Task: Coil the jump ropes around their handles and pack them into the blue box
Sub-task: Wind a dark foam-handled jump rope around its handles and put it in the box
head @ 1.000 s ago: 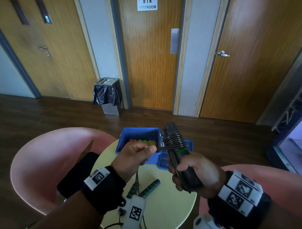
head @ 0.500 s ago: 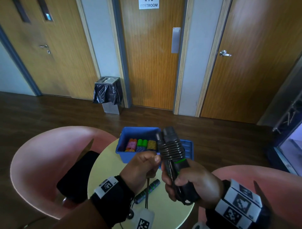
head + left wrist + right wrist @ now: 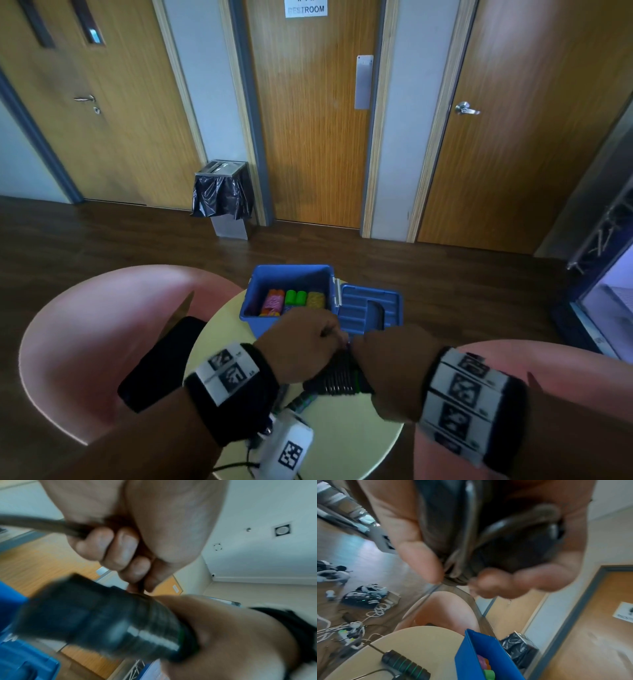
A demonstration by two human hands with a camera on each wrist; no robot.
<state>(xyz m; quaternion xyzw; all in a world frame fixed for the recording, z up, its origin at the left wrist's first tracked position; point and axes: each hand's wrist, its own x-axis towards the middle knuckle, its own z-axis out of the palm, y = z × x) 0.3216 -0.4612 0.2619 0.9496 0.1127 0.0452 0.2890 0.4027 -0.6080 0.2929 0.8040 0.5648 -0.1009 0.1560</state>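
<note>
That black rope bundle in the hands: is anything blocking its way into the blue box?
Nothing visible blocks it. The black rope bundle is held by the left hand and right hand just in front of the blue box, whose lid lies open. Colourful coiled ropes fill part of the box.

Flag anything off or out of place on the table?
Nothing looks spilled or damaged. The blue box sits upright, lid open beside it, with coloured coiled ropes inside. Another black jump rope with green-ringed handles lies loose on the table, not yet coiled, while both hands work on the black one.
</note>
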